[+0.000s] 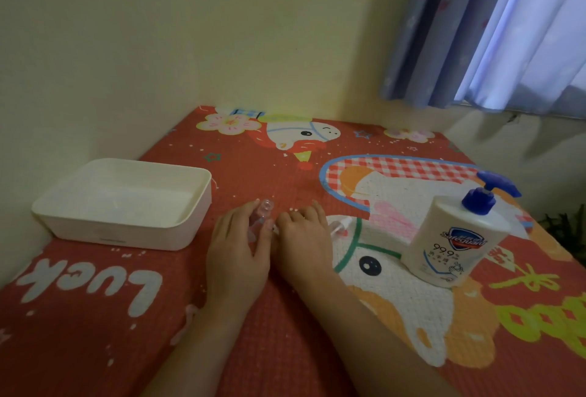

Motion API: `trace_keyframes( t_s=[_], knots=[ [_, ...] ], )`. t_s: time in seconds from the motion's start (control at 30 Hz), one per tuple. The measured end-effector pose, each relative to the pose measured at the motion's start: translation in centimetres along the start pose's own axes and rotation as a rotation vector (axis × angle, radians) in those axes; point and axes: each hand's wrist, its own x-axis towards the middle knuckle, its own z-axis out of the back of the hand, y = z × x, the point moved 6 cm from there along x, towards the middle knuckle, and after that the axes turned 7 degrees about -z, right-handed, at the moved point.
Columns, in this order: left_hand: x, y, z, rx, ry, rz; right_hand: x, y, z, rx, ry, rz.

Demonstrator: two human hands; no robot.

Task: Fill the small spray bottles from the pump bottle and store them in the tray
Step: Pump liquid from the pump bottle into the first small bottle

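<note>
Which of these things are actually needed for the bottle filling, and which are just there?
Needed: small clear spray bottle in the left hand; another spray bottle lying beside the right hand; pump bottle; white tray.

Just there: patterned red cloth; blue curtain.

Matt white plastic tray [203,193], clear plastic spray bottle [265,208], textured woven cloth [95,317].
</note>
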Motion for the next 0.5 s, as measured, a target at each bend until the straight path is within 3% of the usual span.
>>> trace_keyframes(
  t_s=[0.17,0.5],
  knots=[
    [-0.2,-0.3,0.0,-0.017,0.015,-0.002,-0.3,-0.3,0.4,0.027,-0.003,-0.024],
    [-0.9,-2.3,-1.0,-0.147,0.045,-0.005,-3.7,-4.4,7.1,0.340,-0.282,-0.038]
  ],
)
